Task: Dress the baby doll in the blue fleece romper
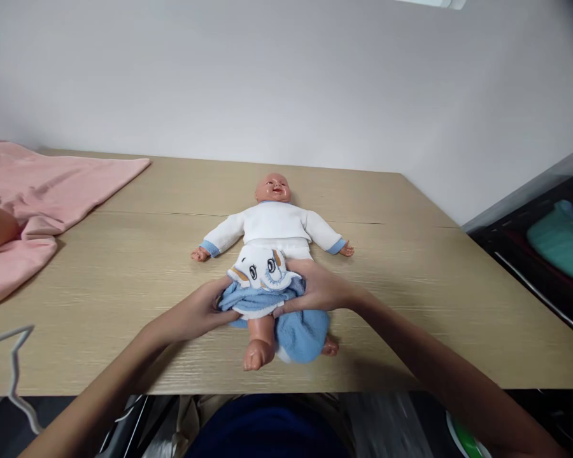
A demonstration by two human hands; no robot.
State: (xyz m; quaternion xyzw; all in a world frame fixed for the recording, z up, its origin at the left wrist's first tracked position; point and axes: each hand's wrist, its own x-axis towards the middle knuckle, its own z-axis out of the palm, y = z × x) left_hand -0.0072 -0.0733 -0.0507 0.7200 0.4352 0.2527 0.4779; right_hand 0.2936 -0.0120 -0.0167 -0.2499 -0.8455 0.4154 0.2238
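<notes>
Doll on the bench, seen from the person's side. Nearest, at the front left corner, a white wire hanger [14, 362] overhangs the edge of the bench [410, 299]. Two bare forearms reach forward over this edge and meet at the doll's hips. The left hand [204, 312] is closed, its fingers pinching the waist edge of the blue trousers [298, 327] on the doll's one side. The right hand [321, 289] lies on the other side, fingers curled onto the same cloth at the waist. The trousers are gathered about the hips and lower body of the doll [273, 224]. One leg is bare from the knee down; the other is covered by a bunched blue trouser leg with only the foot showing. A white elephant face [262, 268] on the front of the garment lies just above the hands, against the belly. The doll rests on its back near the middle of the bench, feet toward the person, arms spread, in a white top with blue cuffs. Farther left, a pink cloth [52, 191] is spread over the bench end. To the right, off the bench, a teal cloth [561, 240] sits in a dark shelf. A plain wall [286, 76] closes the view.
</notes>
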